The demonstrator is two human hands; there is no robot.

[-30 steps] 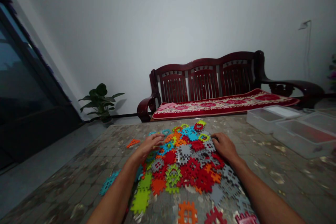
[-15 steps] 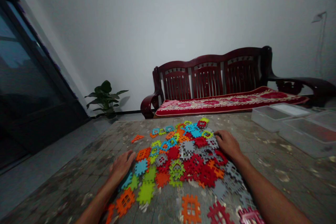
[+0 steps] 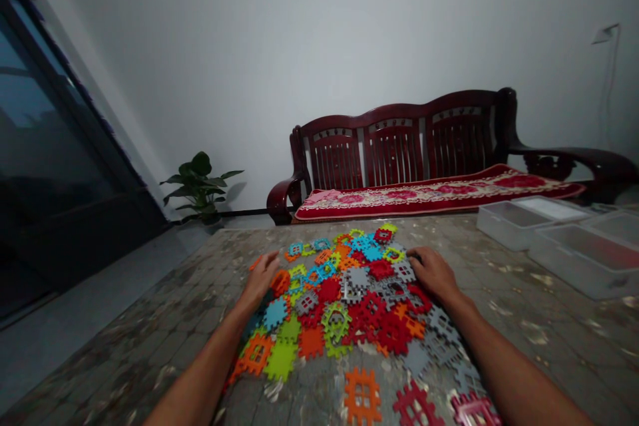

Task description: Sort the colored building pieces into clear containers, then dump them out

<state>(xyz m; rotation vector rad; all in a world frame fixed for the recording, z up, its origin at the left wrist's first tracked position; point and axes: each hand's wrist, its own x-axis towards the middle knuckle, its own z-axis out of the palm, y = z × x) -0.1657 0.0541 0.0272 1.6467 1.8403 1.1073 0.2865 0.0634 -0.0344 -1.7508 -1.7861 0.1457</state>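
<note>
A spread of flat, notched plastic building tiles in red, orange, green, blue and grey covers the middle of the table [image 3: 504, 359]. My left hand [image 3: 261, 277] is at the pile's left edge, fingers stretched forward and holding nothing. Its fingers partly cover an orange tile [image 3: 255, 262], and another orange tile [image 3: 280, 281] lies beside it. Along my left forearm are a blue tile [image 3: 275, 313] and an orange window tile [image 3: 256, 354]. At the right edge rests my right hand [image 3: 434, 273], fingers loosely extended beside a grey window tile [image 3: 404, 271], with nothing in them.
Clear plastic boxes [image 3: 589, 259] stand on the table at the right. Closer to me lie an orange window tile [image 3: 362, 397] and a dark red tile [image 3: 417, 406]. Beyond the table are a wooden bench [image 3: 394, 146] and a potted plant [image 3: 200, 183].
My left hand has moved forward and to the right, its forearm sweeping nearby blue, green and orange tiles inward toward the pile. My right hand has stayed in place.
</note>
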